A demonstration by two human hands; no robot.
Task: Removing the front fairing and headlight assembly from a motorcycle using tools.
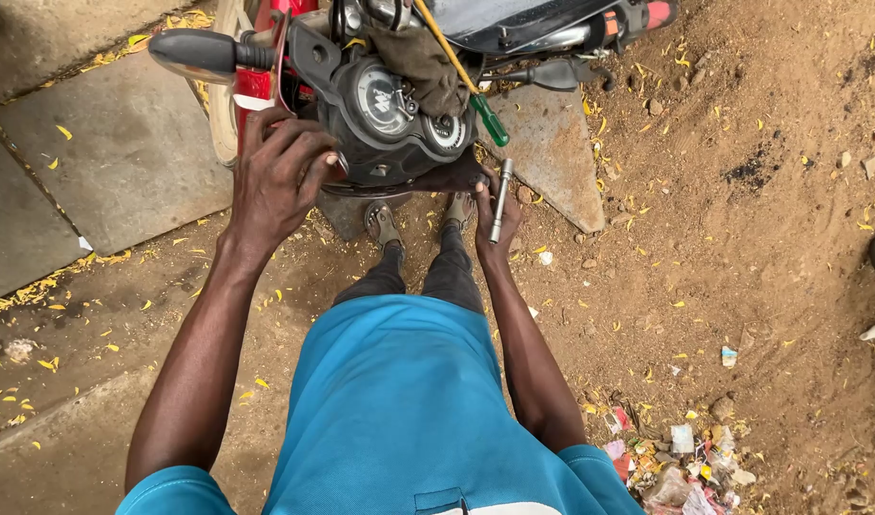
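Bare brown earth (pixel 742 238) scattered with small yellow leaves runs under me, with grey paving slabs (pixel 123 153) on the far left and a heap of litter (pixel 676 458) near on the right. I look down over a blue shirt (pixel 399 401) and dark trousers to sandalled feet, and just beyond them stands a motorcycle (pixel 409 57), seen from over its handlebar.

My left hand (pixel 280 176) lies on the left side of the instrument cluster (pixel 390 114), fingers curled over its dark housing and pressed against it; the grip is closed loosely on the edge of that housing. My right hand (pixel 494 215) reaches under the right lower edge of the cluster, and its grip is clamped on a slim metal socket wrench (pixel 499 200), which stands nearly upright between the fingers, its top end close beneath the housing.

A grey rag (pixel 423 62) lies draped across the top of the handlebar, and a green-handled screwdriver (pixel 485 114) hangs beside it, tip side hidden. The left mirror (pixel 194 48) sticks out over the slabs.

As I judge it, the work on the cluster is in its middle: the housing sits in place on the bike, tools are out, and whether any fastener is already loose I cannot tell.
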